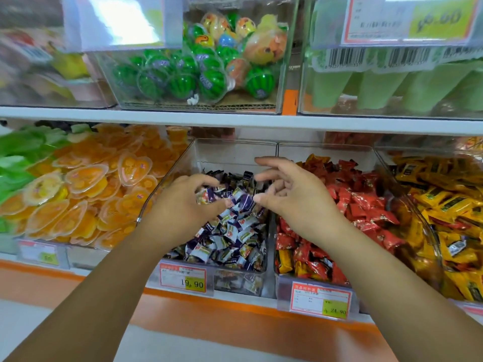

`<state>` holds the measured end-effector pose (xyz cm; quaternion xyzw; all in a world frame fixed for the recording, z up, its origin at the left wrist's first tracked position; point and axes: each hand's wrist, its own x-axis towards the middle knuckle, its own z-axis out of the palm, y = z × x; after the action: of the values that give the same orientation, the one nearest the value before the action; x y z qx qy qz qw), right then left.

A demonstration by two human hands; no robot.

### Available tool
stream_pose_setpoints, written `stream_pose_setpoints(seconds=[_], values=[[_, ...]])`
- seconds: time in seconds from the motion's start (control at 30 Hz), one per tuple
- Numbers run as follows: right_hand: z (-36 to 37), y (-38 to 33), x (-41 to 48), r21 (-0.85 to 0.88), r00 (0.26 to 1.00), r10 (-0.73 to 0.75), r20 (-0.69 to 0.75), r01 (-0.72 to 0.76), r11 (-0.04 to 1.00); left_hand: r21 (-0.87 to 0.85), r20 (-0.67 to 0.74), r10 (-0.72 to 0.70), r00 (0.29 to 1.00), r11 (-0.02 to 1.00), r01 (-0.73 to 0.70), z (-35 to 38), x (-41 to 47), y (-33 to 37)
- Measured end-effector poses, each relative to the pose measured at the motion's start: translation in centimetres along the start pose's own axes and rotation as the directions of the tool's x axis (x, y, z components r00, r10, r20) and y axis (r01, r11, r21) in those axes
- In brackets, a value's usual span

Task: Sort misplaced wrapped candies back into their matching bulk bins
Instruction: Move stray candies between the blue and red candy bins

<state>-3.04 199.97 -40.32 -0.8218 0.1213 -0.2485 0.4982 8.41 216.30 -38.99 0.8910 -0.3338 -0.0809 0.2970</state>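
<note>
Where the hands are: the left hand (180, 205) and the right hand (292, 194) both hang over the middle bin (235, 142), most likely because mixed-up sweets are being picked out there.
Left hand: its fingers (201, 178) curl round a small candy (206, 197) in a white and orange wrapper, just above the pile. It looks like the odd one out.
Right hand: its fingers (264, 161) are apart and loose and hold nothing. I think it is ready to grab next.
Middle bin: a clear box full of purple and white candies (235, 231).
Red bin (324, 148): just to the right, full of red candies (366, 205). A few yellow candies (285, 261) sit at its front and look lost.
Yellow bin (428, 231): far right, packed with yellow packs. The lost ones probably belong here.
Left side: a heap of orange jelly cups (86, 194).
Shelf (235, 120) above: a clear box of green melon balls (183, 82).
</note>
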Motion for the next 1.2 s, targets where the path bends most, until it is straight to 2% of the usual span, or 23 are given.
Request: stream_pose_setpoints(seconds=[0.1,0.17,0.23,0.3,0.43,0.57,0.77,0.97,1.07,1.13,1.2], values=[[-0.7,0.0,-0.3,-0.009,0.999,0.016,-0.028,-0.017,1.0,0.021,0.015,0.032,0.999,0.999,-0.032,0.5,-0.2,-0.2],[-2.2,0.0,-1.0,-0.083,0.998,0.043,-0.042,-0.046,0.996,0.034,0.003,0.081,0.997,0.996,-0.081,0.7,-0.4,0.3],[-4.1,-0.2,-2.0,-0.214,0.994,0.102,0.047,-0.089,0.973,0.037,0.022,0.154,0.988,0.987,-0.155,1.1,-0.7,0.9],[-5.3,-0.1,-3.0,-0.376,0.953,0.199,0.227,-0.103,0.921,0.046,0.064,0.236,0.97,0.97,-0.239,1.7,-1.1,1.8],[-4.4,1.6,-4.3,-0.635,0.846,0.3,0.442,0.059,0.77,0.069,0.202,0.341,0.918,0.93,-0.361,3.4,-1.7,3.1],[-3.6,2.6,-4.1,-0.755,0.78,0.357,0.514,0.214,0.62,0.075,0.28,0.351,0.894,0.92,-0.385,4.1,-1.6,3.2],[-3.8,3.1,-4.1,-0.74,0.853,0.275,0.444,0.176,0.649,0.057,0.305,0.349,0.886,0.922,-0.382,4.2,-1.5,3.0],[-4.1,3.3,-4.3,-0.75,0.876,0.259,0.407,0.159,0.642,0.059,0.294,0.363,0.884,0.916,-0.396,4.2,-1.3,3.0],[-4.6,3.1,-4.5,-0.66,0.94,0.142,0.309,0.105,0.744,0.044,0.259,0.385,0.886,0.912,-0.409,4.1,-1.3,3.0],[-5.0,2.8,-4.4,-0.538,0.985,0.046,0.166,0.051,0.841,0.037,0.235,0.392,0.89,0.911,-0.411,4.0,-1.5,3.1],[-5.1,2.3,-4.2,-0.355,1.0,-0.028,-0.002,0.025,0.935,0.014,0.22,0.384,0.897,0.918,-0.396,4.0,-1.6,3.4]])
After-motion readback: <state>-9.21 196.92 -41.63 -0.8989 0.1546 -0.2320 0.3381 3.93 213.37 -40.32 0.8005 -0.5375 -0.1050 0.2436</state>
